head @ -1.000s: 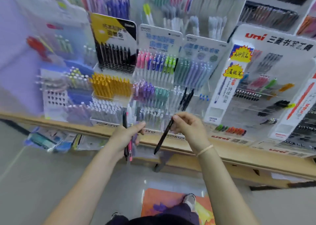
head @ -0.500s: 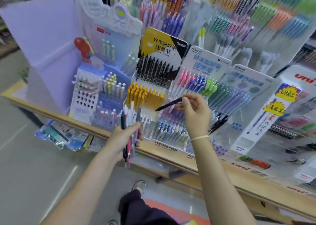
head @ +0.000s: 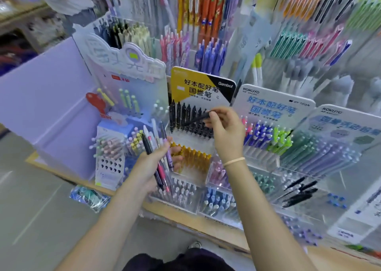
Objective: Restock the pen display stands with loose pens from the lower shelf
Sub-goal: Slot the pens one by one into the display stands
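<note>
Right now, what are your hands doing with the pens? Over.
Right hand pinches black pen at the black pen row. Left hand grips pen bundle. Nothing blocking.

Wooden shelf [head: 191, 215] under rows of pen display stands [head: 191, 147], purple board [head: 47, 109] at left

A pen [head: 195, 119] is held by the right hand [head: 225, 132] in front of a row of pens [head: 188, 117] standing in a display stand [head: 203, 89]. Just left and lower, a bundle of pens [head: 157, 155] is gripped by the left hand [head: 153, 163]. Further stands [head: 274, 107] are ranged to the right, on a shelf [head: 185, 215].
</note>
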A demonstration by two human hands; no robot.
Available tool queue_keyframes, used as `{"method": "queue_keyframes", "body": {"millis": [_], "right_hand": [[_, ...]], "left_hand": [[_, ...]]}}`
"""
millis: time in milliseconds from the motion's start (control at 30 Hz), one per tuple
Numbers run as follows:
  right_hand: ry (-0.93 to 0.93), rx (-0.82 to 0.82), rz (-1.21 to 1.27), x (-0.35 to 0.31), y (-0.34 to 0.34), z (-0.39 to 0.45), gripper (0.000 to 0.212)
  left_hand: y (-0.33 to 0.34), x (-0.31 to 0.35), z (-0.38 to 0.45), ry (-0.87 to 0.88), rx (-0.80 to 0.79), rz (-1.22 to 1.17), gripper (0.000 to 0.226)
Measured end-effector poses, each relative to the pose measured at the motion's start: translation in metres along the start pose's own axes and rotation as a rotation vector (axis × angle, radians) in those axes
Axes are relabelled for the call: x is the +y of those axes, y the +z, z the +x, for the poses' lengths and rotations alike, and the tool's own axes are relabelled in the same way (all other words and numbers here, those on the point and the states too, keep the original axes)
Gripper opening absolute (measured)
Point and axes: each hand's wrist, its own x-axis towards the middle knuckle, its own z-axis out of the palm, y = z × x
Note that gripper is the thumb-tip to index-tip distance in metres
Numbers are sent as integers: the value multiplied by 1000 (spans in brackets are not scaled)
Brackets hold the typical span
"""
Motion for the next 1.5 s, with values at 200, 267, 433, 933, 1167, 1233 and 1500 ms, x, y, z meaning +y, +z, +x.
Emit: {"method": "queue_keyframes", "body": {"millis": [200,267,433,933,1167,1233,1500], "right_hand": [[-3,-82,-80,11,20,14,14],[-23,-93,-144,12,26,16,11],[-109,-115,-382,8,48,19,8],[-43,-16,-778,-10,95,11,19],[384,-174,-303,-29,112,-34,24],[461,-124,-185,-29,110,-43,25],[554,191,287,-39,81,-72,4]], "left_hand": [[-15,8,23,23,-31,106,25],[-19,12,29,7,-52,113,24],[-35,24,43,-49,-130,162,32],[-82,64,63,-158,-398,279,28],[-87,71,55,-236,-613,336,48],[-88,71,54,-262,-625,361,53],[-100,67,60,-235,-475,278,40]]}}
